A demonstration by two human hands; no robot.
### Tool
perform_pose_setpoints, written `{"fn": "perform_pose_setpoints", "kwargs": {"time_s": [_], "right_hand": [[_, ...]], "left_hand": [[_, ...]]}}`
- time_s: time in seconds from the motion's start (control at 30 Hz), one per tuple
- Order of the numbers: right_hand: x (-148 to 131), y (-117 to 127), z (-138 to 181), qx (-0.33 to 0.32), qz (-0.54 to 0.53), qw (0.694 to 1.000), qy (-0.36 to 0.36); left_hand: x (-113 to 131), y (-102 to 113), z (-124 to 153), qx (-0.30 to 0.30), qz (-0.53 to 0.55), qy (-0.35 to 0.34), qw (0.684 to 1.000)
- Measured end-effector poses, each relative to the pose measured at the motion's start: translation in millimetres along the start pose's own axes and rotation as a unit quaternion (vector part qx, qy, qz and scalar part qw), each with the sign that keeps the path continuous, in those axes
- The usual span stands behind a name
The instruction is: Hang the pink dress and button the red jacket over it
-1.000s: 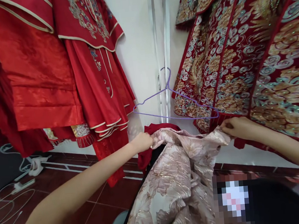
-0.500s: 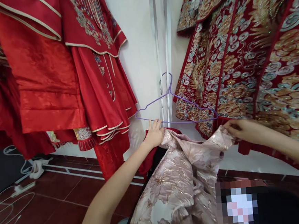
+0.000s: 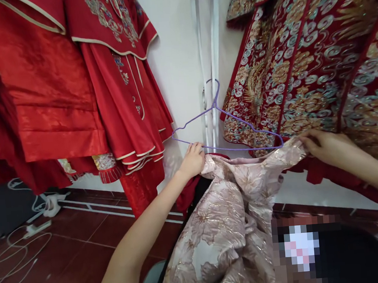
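A pale pink brocade garment [image 3: 228,225] with a gold floral weave hangs from both my hands, its top edge stretched between them. My left hand [image 3: 193,160] is closed on the garment's left corner, and its fingers also touch the bottom wire of a purple wire hanger [image 3: 223,128]. My right hand [image 3: 322,146] is closed on the garment's right corner, just right of the hanger's right tip. The hanger hangs from a white pipe [image 3: 206,61] in the wall corner.
Plain red satin robes [image 3: 73,89] hang at the left. Heavily embroidered red and gold robes [image 3: 307,62] hang at the right. White cables [image 3: 23,241] lie on the dark red tiled floor at the lower left. A dark red cloth [image 3: 186,194] shows behind the pink garment.
Both hands rose with the pink garment up to the hanger's bottom wire. My left hand now touches that wire, and my right hand has moved right, stretching the top edge.
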State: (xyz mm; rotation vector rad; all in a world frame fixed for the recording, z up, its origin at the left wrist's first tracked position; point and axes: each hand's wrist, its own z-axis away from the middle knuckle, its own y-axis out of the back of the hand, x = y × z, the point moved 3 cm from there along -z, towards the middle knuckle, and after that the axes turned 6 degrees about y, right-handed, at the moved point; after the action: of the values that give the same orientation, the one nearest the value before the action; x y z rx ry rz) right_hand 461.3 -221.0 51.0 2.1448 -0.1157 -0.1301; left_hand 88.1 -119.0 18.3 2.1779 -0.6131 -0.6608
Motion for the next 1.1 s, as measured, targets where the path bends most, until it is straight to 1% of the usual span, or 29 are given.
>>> {"fn": "perform_pose_setpoints", "kwargs": {"time_s": [0.2,0.27,0.4,0.53,0.6,0.67,0.77,0.87,0.93,1.0,1.1], "right_hand": [[-8,16,10,0.016,-0.025,1.000,0.004],[-14,23,12,0.031,-0.027,0.999,0.006],[-39,40,8,0.066,0.010,0.998,0.011],[-68,50,3,0.065,0.045,0.997,0.013],[-74,50,3,0.070,0.042,0.996,0.026],[-70,49,7,0.087,0.038,0.994,0.046],[-51,44,17,0.122,0.034,0.989,0.075],[-29,40,25,0.133,0.034,0.987,0.077],[-20,38,29,0.134,0.033,0.988,0.072],[-18,38,32,0.138,0.028,0.987,0.071],[-25,42,33,0.147,0.023,0.986,0.074]], "left_hand": [[-1,-3,0,-0.008,0.014,0.005,1.000],[-1,-4,-1,-0.014,0.023,0.007,1.000],[3,-2,-1,-0.018,0.023,0.009,1.000],[6,1,0,-0.020,0.018,0.010,1.000],[5,1,0,-0.024,0.021,0.015,0.999],[1,2,0,-0.026,0.026,0.020,0.999],[-4,3,-1,-0.027,0.042,0.022,0.999],[-7,5,-2,-0.024,0.054,0.024,0.998],[-8,5,-3,-0.022,0.055,0.027,0.998],[-9,6,-3,-0.022,0.055,0.030,0.998],[-9,6,-3,-0.026,0.056,0.027,0.998]]}}
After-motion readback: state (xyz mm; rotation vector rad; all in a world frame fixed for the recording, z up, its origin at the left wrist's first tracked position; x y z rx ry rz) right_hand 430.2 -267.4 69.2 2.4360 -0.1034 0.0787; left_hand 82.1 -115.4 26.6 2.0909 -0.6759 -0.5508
